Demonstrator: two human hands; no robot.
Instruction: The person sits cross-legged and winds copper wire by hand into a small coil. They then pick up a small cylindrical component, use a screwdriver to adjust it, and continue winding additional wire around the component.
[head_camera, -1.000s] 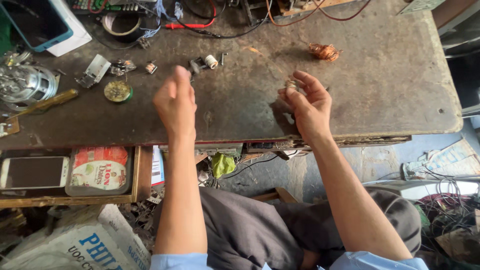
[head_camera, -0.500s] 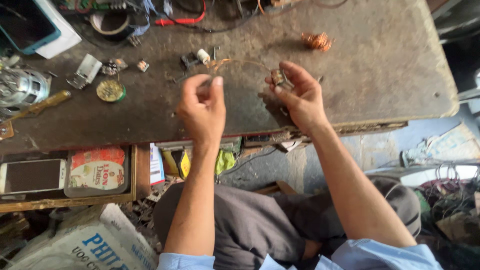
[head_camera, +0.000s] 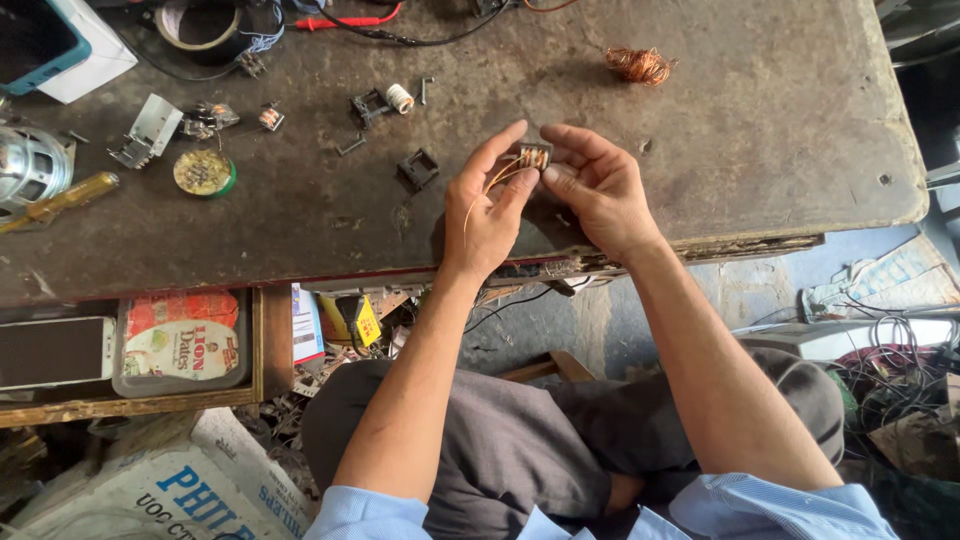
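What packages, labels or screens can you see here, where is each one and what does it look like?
Phone: left shelf under the bench, white, screen dark.
Food box: beside the phone, rectangular, red and cream.
Yellow tag: under the bench edge.
Printed sack: bottom left, white with blue lettering.

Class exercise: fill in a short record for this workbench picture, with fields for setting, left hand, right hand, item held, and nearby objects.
setting: worn dark workbench seen from above, person seated at it
left hand: left hand pinches thin copper wire
right hand: right hand grips the small coil bobbin
item held: bobbin between both hands, wire trailing from it
nearby objects: tangle of copper wire, black bobbin frame, yellow-handled screwdriver
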